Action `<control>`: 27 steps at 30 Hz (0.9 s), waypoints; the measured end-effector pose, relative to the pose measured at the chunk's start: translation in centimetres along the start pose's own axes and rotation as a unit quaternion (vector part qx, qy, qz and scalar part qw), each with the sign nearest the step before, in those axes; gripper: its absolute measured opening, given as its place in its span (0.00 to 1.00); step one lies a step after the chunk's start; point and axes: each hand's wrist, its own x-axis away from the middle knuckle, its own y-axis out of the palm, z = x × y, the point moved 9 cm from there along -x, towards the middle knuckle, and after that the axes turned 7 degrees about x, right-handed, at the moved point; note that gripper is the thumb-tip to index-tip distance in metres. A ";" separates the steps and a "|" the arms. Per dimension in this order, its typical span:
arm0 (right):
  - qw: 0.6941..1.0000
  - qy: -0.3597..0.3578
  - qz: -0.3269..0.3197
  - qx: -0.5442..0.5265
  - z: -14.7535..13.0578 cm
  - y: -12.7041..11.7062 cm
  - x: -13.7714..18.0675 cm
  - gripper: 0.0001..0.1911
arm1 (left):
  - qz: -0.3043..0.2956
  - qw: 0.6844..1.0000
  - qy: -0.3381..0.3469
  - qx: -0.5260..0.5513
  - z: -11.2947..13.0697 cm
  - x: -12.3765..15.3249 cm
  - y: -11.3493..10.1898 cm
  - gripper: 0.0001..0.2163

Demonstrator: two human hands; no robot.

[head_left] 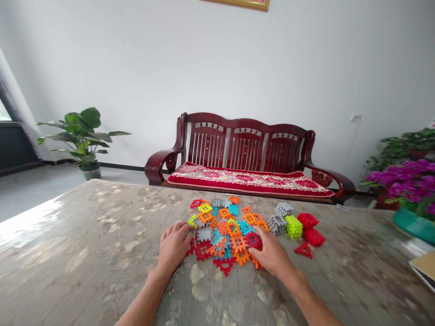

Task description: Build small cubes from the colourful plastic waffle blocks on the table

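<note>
A pile of flat plastic interlocking tiles (239,243) with notched edges, in orange, blue, grey, yellow and red, lies on the table. At its left edge rests my left hand (174,244), fingers loosely apart, beside a grey square tile (204,234) and a dark red tile (203,250). My right hand (272,253) is at the pile's right side, with thumb and fingers around a crimson notched tile (253,240). Just right of that hand stand assembled pieces: grey ones (277,223), a lime-green one (294,227) and red ones (314,237). A red triangular tile (304,250) lies near them.
The table (102,253) has a patterned cover. Beyond it stands a wooden bench (244,145) with a red cushion (251,179). Purple flowers (404,179) in a teal pot (414,225) and a book-like item (424,269) are at the right. A potted plant (84,136) stands far left.
</note>
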 end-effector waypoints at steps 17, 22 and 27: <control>0.966 0.192 0.154 0.072 14.1 -10.4 -2.6 0.30 | -0.003 1.000 0.010 -0.018 -0.1 -0.1 0.1 0.15; 0.941 0.277 0.112 0.155 19.7 -12.5 -3.0 0.31 | -0.001 1.000 0.011 -0.024 -0.1 -0.1 0.1 0.15; 0.934 0.304 0.074 0.172 21.3 -12.0 -3.6 0.35 | -0.001 1.000 0.013 -0.024 -0.2 -0.1 0.2 0.15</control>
